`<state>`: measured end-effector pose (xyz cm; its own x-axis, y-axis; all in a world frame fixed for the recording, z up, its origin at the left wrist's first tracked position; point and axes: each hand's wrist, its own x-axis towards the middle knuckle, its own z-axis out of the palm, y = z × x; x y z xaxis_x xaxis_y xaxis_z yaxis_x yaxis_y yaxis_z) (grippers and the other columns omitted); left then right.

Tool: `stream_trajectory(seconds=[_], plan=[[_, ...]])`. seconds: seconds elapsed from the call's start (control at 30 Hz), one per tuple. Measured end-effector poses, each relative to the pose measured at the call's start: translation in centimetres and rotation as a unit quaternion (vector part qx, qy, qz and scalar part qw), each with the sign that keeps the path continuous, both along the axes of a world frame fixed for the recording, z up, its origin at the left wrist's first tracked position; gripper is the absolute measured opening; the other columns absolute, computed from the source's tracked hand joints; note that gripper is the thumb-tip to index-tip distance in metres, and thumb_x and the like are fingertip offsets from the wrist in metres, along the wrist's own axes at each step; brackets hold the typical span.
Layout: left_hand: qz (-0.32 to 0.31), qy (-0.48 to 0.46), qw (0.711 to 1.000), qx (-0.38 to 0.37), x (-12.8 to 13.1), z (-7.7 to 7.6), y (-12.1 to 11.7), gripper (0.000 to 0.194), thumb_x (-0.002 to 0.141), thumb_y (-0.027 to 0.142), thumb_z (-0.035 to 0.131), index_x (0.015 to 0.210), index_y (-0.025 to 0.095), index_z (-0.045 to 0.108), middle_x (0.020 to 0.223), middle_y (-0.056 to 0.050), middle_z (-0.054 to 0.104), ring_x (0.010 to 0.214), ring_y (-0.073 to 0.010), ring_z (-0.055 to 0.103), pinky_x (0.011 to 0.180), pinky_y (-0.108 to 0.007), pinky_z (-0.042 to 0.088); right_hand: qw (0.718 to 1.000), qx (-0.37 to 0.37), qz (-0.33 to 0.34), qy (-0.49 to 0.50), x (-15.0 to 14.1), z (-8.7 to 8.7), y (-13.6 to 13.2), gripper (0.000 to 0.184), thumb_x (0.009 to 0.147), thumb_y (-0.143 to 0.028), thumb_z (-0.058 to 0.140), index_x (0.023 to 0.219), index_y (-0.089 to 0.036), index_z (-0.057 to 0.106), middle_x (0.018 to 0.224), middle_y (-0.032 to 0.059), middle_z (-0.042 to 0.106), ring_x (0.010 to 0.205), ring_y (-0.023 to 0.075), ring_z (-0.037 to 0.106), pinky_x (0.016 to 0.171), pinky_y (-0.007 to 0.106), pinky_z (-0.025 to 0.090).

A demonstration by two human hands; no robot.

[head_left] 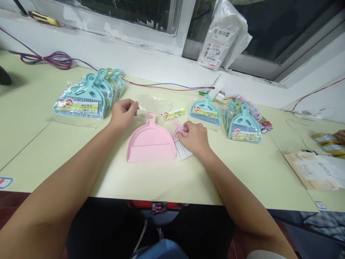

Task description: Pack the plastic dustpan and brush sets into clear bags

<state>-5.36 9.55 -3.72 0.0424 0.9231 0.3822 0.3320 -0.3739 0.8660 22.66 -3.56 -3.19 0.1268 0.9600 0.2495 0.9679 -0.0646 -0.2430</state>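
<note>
- Dustpan, pink (pixel 151 144): flat on the table (pixel 161 183), centre, handle to the far side, between both hands.
- Brush, pink with white bristles (pixel 182 149): just right of the dustpan, handle far; whether they touch cannot be told.
- Right hand (pixel 198 136): thumb and fingers clamped on the brush.
- Left hand (pixel 122 112): fingers curled, left of the dustpan handle, near clear film (pixel 154 101); whether they pinch it cannot be told.
- Label card (pixel 174 114): loose, beyond the brush handle.
- Likely faults: a pull on the film could drag the card askew; a sideways push of the brush could bend bristles against the dustpan rim; a wide left elbow sweep could knock the left stack of blue sets (pixel 86 99).
- Edges and room: open tabletop from dustpan to near edge; far side tighter, with film, card and wire (pixel 167 86); right side bounded by a single blue set (pixel 205 109) and the right cluster (pixel 244 124).
</note>
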Motion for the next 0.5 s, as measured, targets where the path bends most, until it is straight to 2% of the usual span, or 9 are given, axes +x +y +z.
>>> stream_trajectory(seconds=[0.27,0.5], plan=[[-0.023,0.026,0.999,-0.016,0.5,0.7,-1.0,0.027,0.091,0.037,0.062,0.071,0.019,0.066,0.059,0.000,0.060,0.055,-0.0121,0.050,0.057,-0.027,0.039,0.998,-0.052,-0.024,-0.012,0.2,0.5,0.0,0.023,0.081,-0.033,0.063,0.101,-0.023,0.065,0.097,0.0076,0.076,0.101,0.0341,0.060,0.086,0.044,0.040],[-0.044,0.104,0.993,0.018,0.8,0.3,-1.5,0.027,0.090,0.037,0.063,0.070,0.019,0.066,0.062,0.001,0.056,0.060,-0.0129,0.048,0.059,-0.028,0.036,0.998,-0.059,-0.024,-0.029,0.7,1.1,-0.2,0.024,0.082,-0.034,0.063,0.100,-0.019,0.066,0.095,0.0103,0.075,0.097,0.0328,0.064,0.087,0.043,0.043]])
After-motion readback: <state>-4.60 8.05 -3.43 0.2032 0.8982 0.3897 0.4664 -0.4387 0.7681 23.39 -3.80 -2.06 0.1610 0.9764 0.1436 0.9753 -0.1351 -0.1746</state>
